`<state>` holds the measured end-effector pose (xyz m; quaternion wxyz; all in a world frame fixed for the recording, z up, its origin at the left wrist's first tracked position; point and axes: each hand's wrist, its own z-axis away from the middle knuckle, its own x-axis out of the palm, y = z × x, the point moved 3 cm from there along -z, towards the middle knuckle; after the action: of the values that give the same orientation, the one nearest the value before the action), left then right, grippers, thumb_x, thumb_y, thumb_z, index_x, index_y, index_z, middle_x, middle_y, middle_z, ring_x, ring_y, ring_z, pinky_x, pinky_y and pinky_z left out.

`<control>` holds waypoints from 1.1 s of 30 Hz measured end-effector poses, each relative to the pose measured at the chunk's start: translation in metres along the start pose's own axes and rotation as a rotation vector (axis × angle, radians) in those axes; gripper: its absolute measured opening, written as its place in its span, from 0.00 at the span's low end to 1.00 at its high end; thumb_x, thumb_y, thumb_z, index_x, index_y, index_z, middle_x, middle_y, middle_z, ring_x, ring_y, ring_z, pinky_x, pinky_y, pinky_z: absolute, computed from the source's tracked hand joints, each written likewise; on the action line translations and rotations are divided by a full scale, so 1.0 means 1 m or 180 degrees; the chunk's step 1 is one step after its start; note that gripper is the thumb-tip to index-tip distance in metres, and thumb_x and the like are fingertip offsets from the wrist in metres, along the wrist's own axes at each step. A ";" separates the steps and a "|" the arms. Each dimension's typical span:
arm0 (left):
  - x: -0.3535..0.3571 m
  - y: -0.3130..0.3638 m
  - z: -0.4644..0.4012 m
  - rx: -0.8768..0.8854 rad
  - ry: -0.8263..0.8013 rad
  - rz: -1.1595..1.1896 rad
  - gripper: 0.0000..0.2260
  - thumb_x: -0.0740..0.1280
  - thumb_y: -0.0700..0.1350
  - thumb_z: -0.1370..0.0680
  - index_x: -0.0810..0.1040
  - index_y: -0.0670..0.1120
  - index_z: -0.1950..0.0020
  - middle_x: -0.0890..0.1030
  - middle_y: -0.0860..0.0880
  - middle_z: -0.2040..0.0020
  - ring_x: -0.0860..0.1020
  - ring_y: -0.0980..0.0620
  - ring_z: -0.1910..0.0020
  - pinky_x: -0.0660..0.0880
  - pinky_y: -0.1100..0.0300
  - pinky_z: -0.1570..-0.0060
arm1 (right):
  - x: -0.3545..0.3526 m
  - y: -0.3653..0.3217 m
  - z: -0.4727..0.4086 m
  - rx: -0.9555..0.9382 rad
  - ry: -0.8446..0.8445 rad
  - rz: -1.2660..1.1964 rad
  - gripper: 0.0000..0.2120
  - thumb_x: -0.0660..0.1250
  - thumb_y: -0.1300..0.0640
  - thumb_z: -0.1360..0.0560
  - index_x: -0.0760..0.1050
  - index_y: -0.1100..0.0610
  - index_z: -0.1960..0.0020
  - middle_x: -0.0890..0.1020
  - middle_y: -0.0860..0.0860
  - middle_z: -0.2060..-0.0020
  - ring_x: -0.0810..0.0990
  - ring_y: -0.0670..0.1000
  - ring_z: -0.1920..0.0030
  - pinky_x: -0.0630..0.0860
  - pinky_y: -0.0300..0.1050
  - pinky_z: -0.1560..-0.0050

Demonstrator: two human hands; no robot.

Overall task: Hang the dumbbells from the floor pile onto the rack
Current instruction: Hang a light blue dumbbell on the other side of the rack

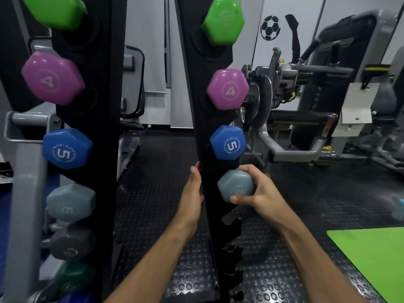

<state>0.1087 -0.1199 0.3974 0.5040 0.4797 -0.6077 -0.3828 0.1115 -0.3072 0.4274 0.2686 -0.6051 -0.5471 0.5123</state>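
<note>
Black rubber flooring (157, 193), studded all over, is filling the lower part of my view, with a green mat (371, 256) lying on it at the right edge and grey gym machines (306, 119) standing behind. Rising out of it are the two black uprights of the rack: the left upright (102, 127) and the right upright (201, 136). Dumbbell heads are hanging down each in matching order. On the right I am seeing a green dumbbell (223, 20) at the top, a purple dumbbell (228, 89) marked 4 beneath it, and a blue dumbbell (228, 142) marked 5 beneath that. The left upright is carrying the same three colours, then a grey-blue one (70, 203), a dark grey one (71, 242) and what I take to be a dark green one near the floor, though that corner is blurred.

I am gripping the right upright's inner edge with my left hand (193, 189), fingers curled round it. My right hand (260, 190) is wrapped around the grey-blue dumbbell (235, 185), thumb under its head and fingers over the top, holding it against the right upright just below the blue 5. Whether it is seated in the slot there I cannot tell. Empty notches (231, 217) are showing lower down that upright.
</note>
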 end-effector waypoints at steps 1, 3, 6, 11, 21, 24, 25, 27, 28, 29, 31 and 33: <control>0.000 0.001 0.001 0.0004 0.0005 -0.0021 0.27 0.50 0.68 0.22 0.70 0.63 0.25 0.79 0.63 0.32 0.76 0.65 0.33 0.74 0.62 0.38 | 0.003 0.001 0.000 0.0043 -0.0148 -0.0010 0.42 0.79 0.73 0.34 0.69 0.50 0.26 0.82 0.51 0.41 0.84 0.49 0.42 0.82 0.46 0.47; 0.000 0.002 0.002 -0.0023 0.0010 -0.0034 0.24 0.50 0.68 0.21 0.71 0.65 0.29 0.80 0.66 0.36 0.77 0.67 0.35 0.73 0.64 0.40 | 0.005 0.003 -0.001 0.0217 -0.0355 -0.0224 0.62 0.79 0.74 0.33 0.47 0.39 0.17 0.80 0.50 0.34 0.82 0.43 0.37 0.82 0.49 0.42; -0.003 0.003 0.004 -0.0042 0.0021 -0.0071 0.21 0.49 0.68 0.21 0.73 0.68 0.34 0.81 0.68 0.38 0.77 0.68 0.36 0.72 0.61 0.38 | 0.006 0.005 -0.001 0.0365 -0.0387 -0.0403 0.69 0.78 0.74 0.33 0.33 0.36 0.19 0.76 0.49 0.30 0.82 0.46 0.35 0.83 0.47 0.44; -0.004 0.003 0.009 -0.0109 -0.0044 -0.0115 0.19 0.48 0.66 0.18 0.73 0.68 0.35 0.81 0.68 0.38 0.77 0.68 0.36 0.71 0.58 0.35 | 0.010 0.007 0.006 0.0426 -0.0392 -0.0394 0.65 0.78 0.71 0.31 0.35 0.40 0.17 0.74 0.47 0.26 0.81 0.47 0.34 0.83 0.46 0.46; -0.014 -0.004 0.017 -0.0107 0.0064 -0.0385 0.27 0.51 0.70 0.22 0.72 0.62 0.28 0.79 0.68 0.38 0.74 0.65 0.32 0.68 0.59 0.30 | 0.018 0.010 0.030 0.0283 0.0564 -0.0371 0.49 0.78 0.58 0.26 0.51 0.46 0.16 0.72 0.44 0.25 0.80 0.34 0.38 0.78 0.32 0.46; -0.028 -0.026 0.021 -0.0440 0.0290 -0.0504 0.32 0.51 0.69 0.19 0.68 0.52 0.21 0.74 0.56 0.27 0.71 0.54 0.27 0.64 0.48 0.23 | 0.030 0.042 0.063 0.0337 0.1877 -0.0556 0.30 0.74 0.51 0.22 0.68 0.51 0.22 0.78 0.46 0.31 0.76 0.41 0.32 0.75 0.43 0.31; -0.035 -0.037 0.022 -0.0597 0.0354 -0.0581 0.32 0.50 0.67 0.17 0.67 0.50 0.20 0.72 0.52 0.24 0.71 0.52 0.26 0.64 0.46 0.23 | 0.038 0.055 0.077 0.0422 0.2286 -0.0595 0.24 0.72 0.53 0.20 0.72 0.53 0.26 0.79 0.47 0.34 0.78 0.43 0.33 0.75 0.41 0.31; -0.050 -0.062 0.026 -0.0875 0.0341 -0.0869 0.33 0.49 0.67 0.17 0.65 0.49 0.19 0.70 0.49 0.22 0.70 0.50 0.25 0.63 0.44 0.23 | 0.059 0.082 0.108 0.0582 0.2879 -0.0525 0.17 0.69 0.54 0.18 0.75 0.56 0.31 0.80 0.50 0.39 0.79 0.45 0.38 0.75 0.32 0.37; -0.057 -0.075 0.029 -0.1015 0.0278 -0.1042 0.34 0.49 0.68 0.17 0.65 0.48 0.19 0.69 0.49 0.22 0.69 0.49 0.24 0.62 0.44 0.22 | 0.069 0.097 0.121 0.0688 0.3030 -0.0439 0.15 0.68 0.54 0.18 0.76 0.56 0.33 0.80 0.51 0.39 0.79 0.45 0.40 0.75 0.29 0.41; -0.065 -0.089 0.033 -0.1177 0.0225 -0.1199 0.34 0.49 0.69 0.17 0.65 0.48 0.19 0.70 0.48 0.22 0.68 0.49 0.24 0.62 0.44 0.22 | 0.079 0.112 0.134 0.0815 0.3114 -0.0338 0.15 0.68 0.54 0.19 0.76 0.56 0.34 0.79 0.51 0.40 0.79 0.45 0.43 0.75 0.30 0.44; -0.085 -0.119 0.041 -0.1476 0.0139 -0.1520 0.35 0.50 0.69 0.18 0.68 0.47 0.21 0.71 0.47 0.23 0.69 0.47 0.25 0.64 0.45 0.23 | 0.099 0.144 0.154 0.1121 0.3118 -0.0126 0.13 0.69 0.55 0.20 0.76 0.57 0.36 0.79 0.53 0.43 0.79 0.47 0.48 0.76 0.37 0.45; -0.107 -0.152 0.052 -0.1727 0.0092 -0.1847 0.35 0.52 0.70 0.18 0.72 0.46 0.24 0.74 0.46 0.26 0.72 0.46 0.27 0.67 0.44 0.25 | 0.120 0.174 0.170 0.1511 0.2855 0.0017 0.11 0.69 0.57 0.20 0.76 0.57 0.39 0.79 0.53 0.48 0.79 0.49 0.52 0.77 0.44 0.45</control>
<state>0.0910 -0.0551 0.2162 0.4918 0.4862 -0.3165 -0.6492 0.0084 -0.2797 0.1782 0.6060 -0.6892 -0.2448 0.3129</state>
